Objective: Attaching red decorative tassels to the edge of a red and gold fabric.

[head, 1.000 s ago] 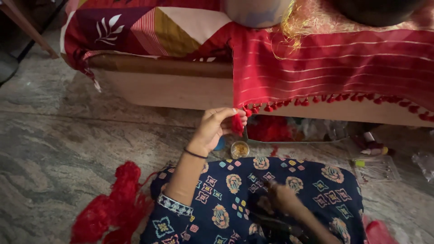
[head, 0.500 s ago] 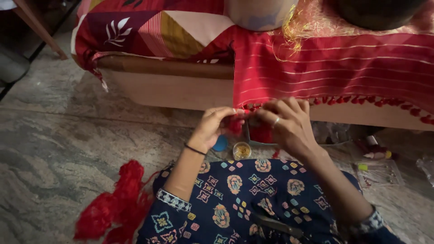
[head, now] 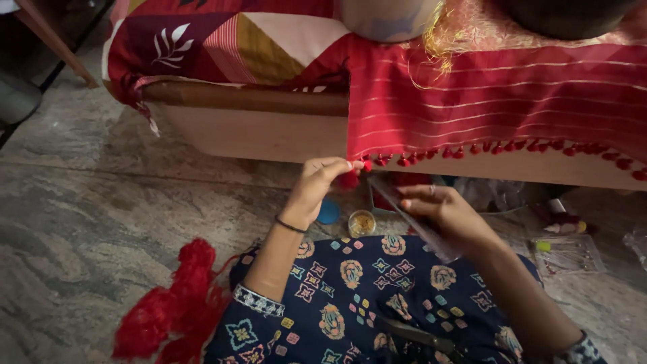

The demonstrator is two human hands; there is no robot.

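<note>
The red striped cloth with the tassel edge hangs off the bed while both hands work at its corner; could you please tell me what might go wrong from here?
1. The left hand pinches the corner tassel of the red striped cloth; a hard pull might drag the draped cloth down.
2. The thin clear strip in the right hand is held in a loose grip and could slip.
3. The small open jar of gold bits stands on the floor by the knee and could be knocked over.

Left hand (head: 322, 182) raised, fingertips pinched; right hand (head: 448, 212) lower, fingers curled.
</note>
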